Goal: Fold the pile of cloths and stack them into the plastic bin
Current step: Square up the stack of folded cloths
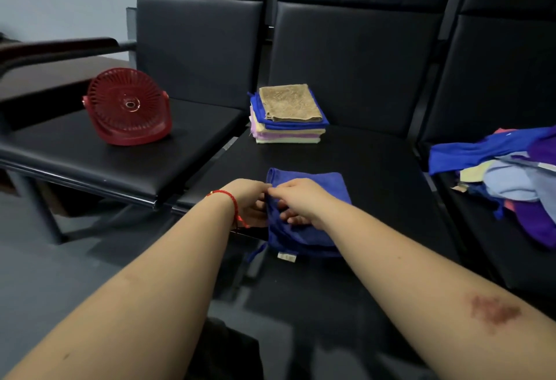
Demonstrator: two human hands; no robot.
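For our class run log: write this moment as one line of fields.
step: folding | both hands pinch blue cloth on middle seat | folded stack behind | unfolded pile right seat | bin: not in view

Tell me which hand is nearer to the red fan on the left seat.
Left. The left hand pinches the blue cloth's left edge, on the side of the red fan; the right hand holds the cloth farther right.

We pinch a blue cloth (304, 199) with our left hand (251, 199) and right hand (301, 199) on a black seat (361, 169), folded stack (288, 115) behind.
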